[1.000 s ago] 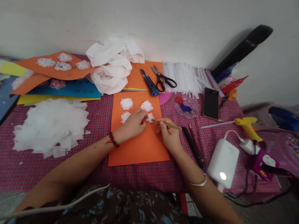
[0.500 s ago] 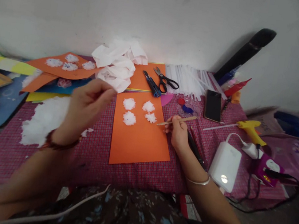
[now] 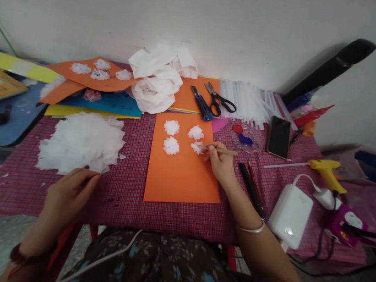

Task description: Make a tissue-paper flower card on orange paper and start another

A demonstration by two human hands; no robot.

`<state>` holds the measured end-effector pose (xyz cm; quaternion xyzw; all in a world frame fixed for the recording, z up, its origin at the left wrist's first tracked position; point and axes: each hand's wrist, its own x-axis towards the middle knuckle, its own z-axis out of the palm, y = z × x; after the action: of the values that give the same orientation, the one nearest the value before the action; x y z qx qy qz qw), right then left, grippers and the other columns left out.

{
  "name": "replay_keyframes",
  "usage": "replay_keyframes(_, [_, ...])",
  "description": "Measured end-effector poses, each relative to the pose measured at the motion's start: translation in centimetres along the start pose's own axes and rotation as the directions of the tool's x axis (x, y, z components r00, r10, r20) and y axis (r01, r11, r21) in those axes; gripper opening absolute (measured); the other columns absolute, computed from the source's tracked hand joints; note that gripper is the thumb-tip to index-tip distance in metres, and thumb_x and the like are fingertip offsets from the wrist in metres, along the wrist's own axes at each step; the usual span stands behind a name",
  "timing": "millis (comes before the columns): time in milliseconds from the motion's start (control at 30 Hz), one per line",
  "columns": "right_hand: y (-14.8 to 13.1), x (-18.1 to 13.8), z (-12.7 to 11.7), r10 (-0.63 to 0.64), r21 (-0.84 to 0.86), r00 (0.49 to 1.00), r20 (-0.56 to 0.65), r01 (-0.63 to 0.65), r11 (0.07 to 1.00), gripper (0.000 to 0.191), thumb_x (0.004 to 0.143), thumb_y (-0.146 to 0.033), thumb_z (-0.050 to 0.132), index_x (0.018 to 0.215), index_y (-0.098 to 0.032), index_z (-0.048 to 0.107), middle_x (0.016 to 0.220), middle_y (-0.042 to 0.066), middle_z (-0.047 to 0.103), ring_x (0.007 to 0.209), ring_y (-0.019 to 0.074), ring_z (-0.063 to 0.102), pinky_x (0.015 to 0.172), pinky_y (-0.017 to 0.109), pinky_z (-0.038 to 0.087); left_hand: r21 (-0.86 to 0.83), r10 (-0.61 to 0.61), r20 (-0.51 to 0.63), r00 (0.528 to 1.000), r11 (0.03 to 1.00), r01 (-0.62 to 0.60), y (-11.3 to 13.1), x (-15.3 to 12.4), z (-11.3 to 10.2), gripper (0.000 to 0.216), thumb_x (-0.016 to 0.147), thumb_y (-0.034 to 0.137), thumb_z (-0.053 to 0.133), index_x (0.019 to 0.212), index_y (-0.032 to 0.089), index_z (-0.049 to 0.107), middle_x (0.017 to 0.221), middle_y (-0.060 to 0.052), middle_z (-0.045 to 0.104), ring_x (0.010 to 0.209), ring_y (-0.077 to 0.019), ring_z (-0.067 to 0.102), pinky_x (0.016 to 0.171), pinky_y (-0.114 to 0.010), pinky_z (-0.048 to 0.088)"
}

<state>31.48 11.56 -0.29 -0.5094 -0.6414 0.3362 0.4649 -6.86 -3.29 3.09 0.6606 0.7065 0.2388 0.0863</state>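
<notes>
My left hand (image 3: 72, 190) is at the near edge of a heap of white tissue-paper pieces (image 3: 79, 140). Its thumb and forefinger are pinched on a small white paper piece (image 3: 103, 168). My right hand (image 3: 221, 163) grips a thin wooden stick (image 3: 226, 151), whose tip touches a small white paper tuft (image 3: 197, 147) on an orange sheet (image 3: 179, 179). Three other white tufts stand on that sheet, among them the upper left tuft (image 3: 171, 127). The far end of the stick points to the right.
Behind the sheet lie a box cutter (image 3: 202, 104), black-handled scissors (image 3: 218, 102) and crumpled white paper (image 3: 159, 84). To the right are a phone (image 3: 279, 137), a yellow glue gun (image 3: 327, 171), a white power bank (image 3: 290, 214) and cables. A decorated orange sheet (image 3: 108, 85) lies back left.
My left hand has moved down and left from above the table to the paper heap. The stick's tip has come onto the lower right tuft. The view has shifted slightly.
</notes>
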Motion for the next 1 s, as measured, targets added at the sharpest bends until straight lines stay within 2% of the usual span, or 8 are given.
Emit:
replay_keyframes(167, [0.0,-0.1,-0.4,0.002,-0.095,1.0,0.006,-0.001,0.995,0.039,0.098,-0.048,0.046,0.073,-0.022,0.06,0.073,0.005,0.069,0.063,0.0179,0.065,0.063,0.031,0.049,0.043,0.037,-0.028,0.999,0.998,-0.036,-1.5,-1.3,2.2,0.018,0.093,0.035,0.052,0.091,0.024,0.066,0.091,-0.002,0.07,0.087,-0.0215,0.069,0.083,-0.034,0.054])
replay_keyframes(267, [0.0,-0.1,-0.6,0.04,-0.013,0.999,-0.007,-0.04,0.999,0.037,0.097,-0.053,0.046,0.079,-0.023,0.058,0.075,0.004,0.071,0.06,0.0179,0.065,0.06,0.031,0.05,0.041,0.05,-0.096,0.994,0.998,-0.046,-1.7,-1.5,2.7,0.017,0.094,0.034,0.053,0.089,0.023,0.065,0.09,-0.002,0.069,0.087,-0.0212,0.068,0.084,-0.035,0.054])
replay_keyframes(400, [0.0,0.3,-0.8,0.094,0.04,0.995,-0.009,-0.094,0.995,0.036,0.095,-0.057,0.048,0.086,-0.023,0.055,0.078,0.004,0.072,0.057,0.0164,0.065,0.056,0.029,0.05,-0.003,0.032,-0.107,0.994,0.999,-0.033,-1.7,-1.6,2.8,0.013,0.095,0.033,0.053,0.09,0.026,0.063,0.09,0.0,0.069,0.087,-0.0213,0.068,0.084,-0.036,0.054])
replay_keyframes(600, [-1.1,1.8,-0.7,0.062,-0.214,0.993,0.104,-0.038,0.976,0.035,0.096,-0.051,0.046,0.083,-0.021,0.057,0.081,0.007,0.073,0.066,0.0172,0.067,0.06,0.028,0.05,-0.037,0.022,-0.123,0.992,0.999,-0.027,-1.9,-1.7,3.0,0.01,0.094,0.034,0.055,0.091,0.029,0.063,0.091,0.0,0.069,0.087,-0.023,0.068,0.084,-0.039,0.054])
replay_keyframes(700, [-1.9,2.6,-0.8,0.109,-0.387,0.983,0.145,-0.045,0.921,0.032,0.096,-0.046,0.046,0.078,-0.022,0.055,0.072,0.006,0.071,0.066,0.0193,0.068,0.062,0.029,0.048,-0.059,0.02,-0.125,0.992,0.998,-0.028,-2.3,-1.8,3.2,0.008,0.093,0.033,0.056,0.092,0.031,0.064,0.093,0.001,0.069,0.09,-0.0234,0.068,0.084,-0.04,0.054])
replay_keyframes(767, [-2.3,3.0,-1.1,0.144,-0.424,0.977,0.157,-0.065,0.903,0.033,0.095,-0.047,0.047,0.075,-0.022,0.054,0.068,0.006,0.069,0.063,0.0198,0.067,0.062,0.03,0.048,-0.085,0.025,-0.121,0.992,0.996,-0.035,-2.5,-1.7,3.4,0.007,0.093,0.032,0.057,0.093,0.031,0.064,0.094,0.002,0.069,0.09,-0.0224,0.068,0.085,-0.039,0.054])
replay_keyframes(900, [-2.8,3.1,-1.8,0.157,-0.252,0.982,0.106,-0.127,0.96,0.037,0.09,-0.055,0.052,0.073,-0.022,0.056,0.067,0.006,0.066,0.058,0.0192,0.063,0.059,0.033,0.049,-0.198,-0.026,-0.145,0.989,0.98,-0.003,-1.8,-1.9,2.9,0.009,0.092,0.031,0.059,0.091,0.027,0.067,0.088,0.001,0.069,0.084,-0.0188,0.066,0.081,-0.033,0.052])
replay_keyframes(1000, [-2.5,2.0,-2.6,0.196,0.031,0.975,-0.11,-0.193,0.981,0.033,0.086,-0.054,0.058,0.08,-0.022,0.062,0.072,0.007,0.066,0.059,0.0191,0.062,0.061,0.036,0.05,-0.349,-0.209,-0.203,0.957,0.928,0.129,-1.0,-2.4,1.9,0.017,0.095,0.029,0.054,0.09,0.022,0.069,0.084,0.0,0.07,0.079,-0.0156,0.065,0.073,-0.027,0.05])
